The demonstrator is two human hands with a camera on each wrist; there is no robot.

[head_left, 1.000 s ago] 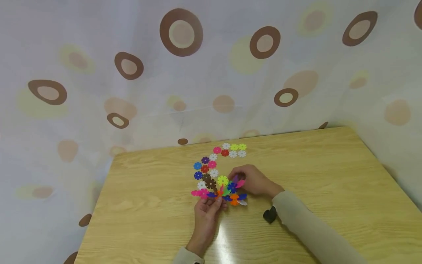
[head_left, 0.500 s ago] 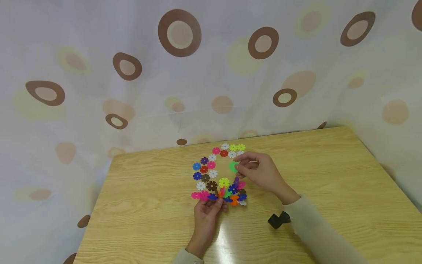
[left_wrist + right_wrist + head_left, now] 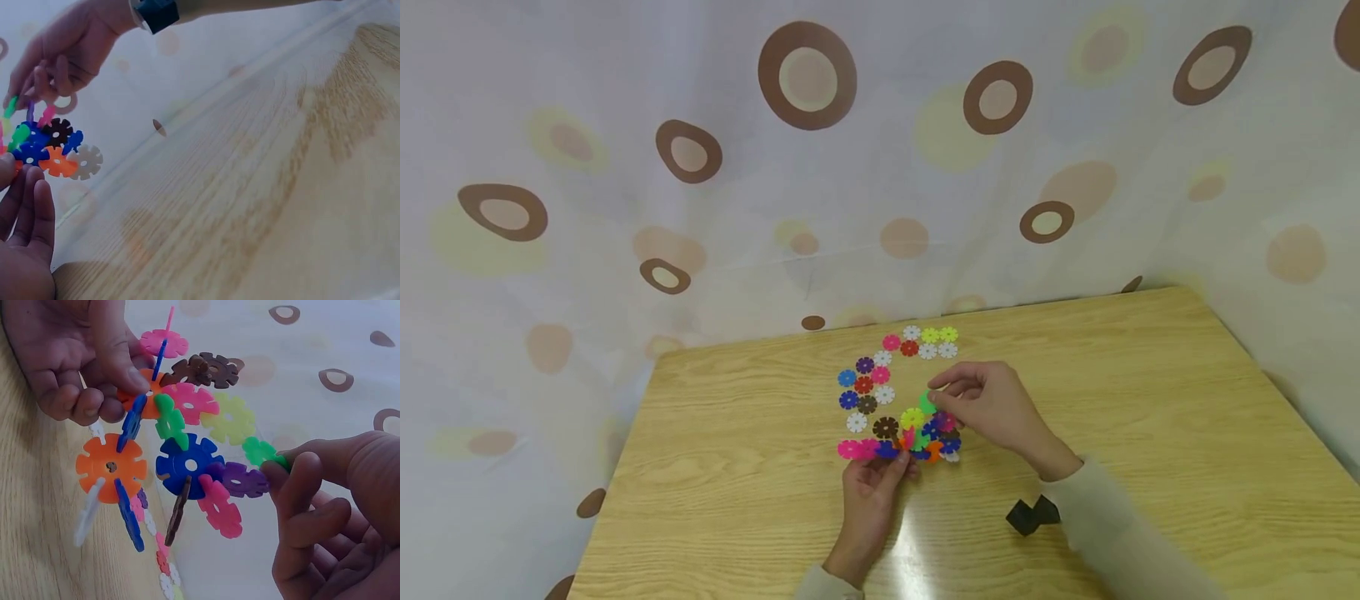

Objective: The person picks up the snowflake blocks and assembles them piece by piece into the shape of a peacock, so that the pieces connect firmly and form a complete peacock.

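Observation:
My left hand holds up a cluster of interlocking notched plastic discs, pinching it at an orange disc. Pink, brown, blue, purple, yellow and white discs branch out from there at various angles. Between thumb and index finger, my right hand pinches a green disc. Its edge meets the rim of the yellow disc on the cluster. Just below, a blue disc carries a purple disc, a pink one and a brown one. In the left wrist view, both hands and the cluster crowd the left side.
Loose discs lie in a curved double row behind the cluster, among them a red disc and a purple disc. The wooden table runs back to a patterned curtain. A black object is by the right sleeve.
My right hand rose from behind the cluster's right side, showed the green disc above it, then lowered that disc to the yellow one. The cluster tilted slightly in my left hand.

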